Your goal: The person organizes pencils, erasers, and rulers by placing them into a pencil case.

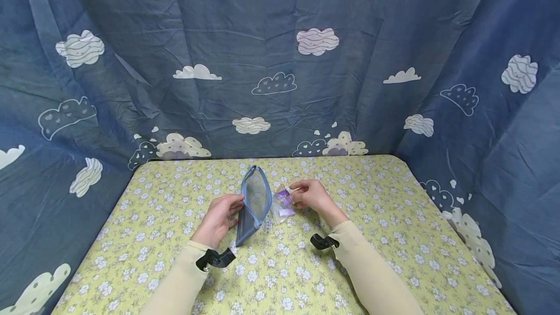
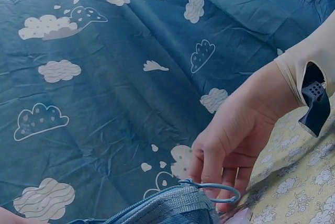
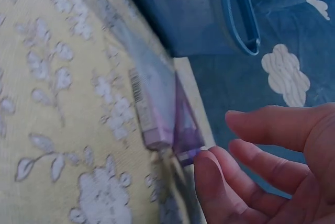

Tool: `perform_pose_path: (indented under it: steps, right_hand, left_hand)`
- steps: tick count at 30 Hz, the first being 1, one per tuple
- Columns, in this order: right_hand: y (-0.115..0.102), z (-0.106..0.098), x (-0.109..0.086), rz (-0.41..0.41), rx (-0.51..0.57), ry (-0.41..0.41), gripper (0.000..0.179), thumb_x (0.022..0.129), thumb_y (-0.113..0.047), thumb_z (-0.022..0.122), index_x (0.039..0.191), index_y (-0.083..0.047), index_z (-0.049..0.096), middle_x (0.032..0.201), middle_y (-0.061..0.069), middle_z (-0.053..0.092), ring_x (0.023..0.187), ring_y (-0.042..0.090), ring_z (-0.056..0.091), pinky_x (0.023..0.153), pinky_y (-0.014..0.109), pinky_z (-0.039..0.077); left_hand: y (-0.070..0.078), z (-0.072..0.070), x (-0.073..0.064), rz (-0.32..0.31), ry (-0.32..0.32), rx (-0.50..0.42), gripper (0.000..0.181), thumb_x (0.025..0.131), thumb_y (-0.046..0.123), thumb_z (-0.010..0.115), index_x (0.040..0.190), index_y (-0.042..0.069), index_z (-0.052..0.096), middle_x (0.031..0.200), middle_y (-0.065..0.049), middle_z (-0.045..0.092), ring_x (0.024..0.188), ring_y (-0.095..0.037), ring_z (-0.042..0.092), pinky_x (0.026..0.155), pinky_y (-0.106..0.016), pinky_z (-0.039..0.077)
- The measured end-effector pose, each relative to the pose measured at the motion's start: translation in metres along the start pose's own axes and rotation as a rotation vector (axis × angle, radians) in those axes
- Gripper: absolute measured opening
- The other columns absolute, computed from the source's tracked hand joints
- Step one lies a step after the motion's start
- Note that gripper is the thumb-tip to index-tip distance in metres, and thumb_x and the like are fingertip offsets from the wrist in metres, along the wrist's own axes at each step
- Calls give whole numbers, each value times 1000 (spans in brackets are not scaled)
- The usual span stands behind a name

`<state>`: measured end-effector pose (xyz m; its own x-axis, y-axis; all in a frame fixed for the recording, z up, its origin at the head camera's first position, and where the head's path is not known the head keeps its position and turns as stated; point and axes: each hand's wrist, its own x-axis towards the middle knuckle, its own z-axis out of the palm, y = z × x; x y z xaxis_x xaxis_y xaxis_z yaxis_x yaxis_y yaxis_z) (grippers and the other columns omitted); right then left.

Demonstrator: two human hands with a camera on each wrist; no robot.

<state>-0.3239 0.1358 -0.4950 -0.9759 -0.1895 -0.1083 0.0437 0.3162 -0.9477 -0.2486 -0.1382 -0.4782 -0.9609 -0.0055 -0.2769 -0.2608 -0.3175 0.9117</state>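
Gripping the blue pouch (image 1: 255, 203) by its left side near the rim with the left hand (image 1: 220, 217), around the middle of the frame's lower half, and standing it open-mouthed on the yellow floral cloth (image 1: 144, 266). Curving the right hand (image 1: 311, 196) at the edge of the purple packet (image 1: 284, 197), just right of the pouch in the same part of the frame. Showing a fairly wide gap between thumb and forefinger in the right wrist view, with the packet's end close by the thumb at lower centre; not revealing for certain any contact with the plastic.

Probably calling for a small, exact pinch here: sliding the thumb under the near edge, closing a fingertip from above, and favouring the firmer purple part over the slack clear film. Possibly risking a slip, or dragging the lilac label (image 1: 287, 212) along, by grabbing too broadly. Meanwhile needing a light, steady hold on the pouch, likely narrowing its mouth or tipping it over by squeezing too hard.
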Motion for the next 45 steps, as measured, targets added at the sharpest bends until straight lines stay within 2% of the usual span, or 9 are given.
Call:
perform_pose_path:
  steps: [4,12,19,25,30,45]
  right_hand:
    - [6,0,1,11,-4,-2,37,85,7,68,122,5,67,95,17,71,80,29,71,72,40,59]
    - [10,1,-1,35,-41,-4,50,83,5,72,131,1,62,90,14,71,75,26,70,70,37,58]
    - [11,5,-2,21,-91,-13,51,81,4,73,131,-1,62,82,12,71,60,19,55,58,33,50]
    - [11,9,-2,-13,-149,10,50,78,-1,79,126,-1,66,75,8,69,58,19,58,57,34,52]
    - [14,12,-1,-22,-173,19,50,76,-2,80,124,-3,68,72,7,68,54,17,54,54,33,49]
    - [15,13,-3,-7,-171,16,50,79,-1,77,128,-6,66,73,6,69,57,19,57,56,34,49]
  left_hand:
    - [0,0,0,2,-1,-11,8,93,15,71,91,8,68,92,-7,64,108,-35,54,100,-56,35]
    - [0,-1,0,6,5,-11,7,94,14,70,91,7,68,89,-5,64,105,-33,55,100,-56,35]
    - [-1,-1,-1,6,18,-3,7,93,15,70,91,8,68,90,-6,64,108,-35,55,100,-57,35]
    - [0,-1,0,2,12,-2,8,94,16,70,93,8,67,93,-7,63,108,-35,54,99,-55,36]
    - [0,-1,-1,-3,3,-3,9,93,17,71,93,8,67,92,-6,63,106,-34,54,99,-55,36]
    - [-1,-2,0,7,11,-9,8,94,16,70,88,10,67,90,-7,63,107,-36,54,96,-54,37]
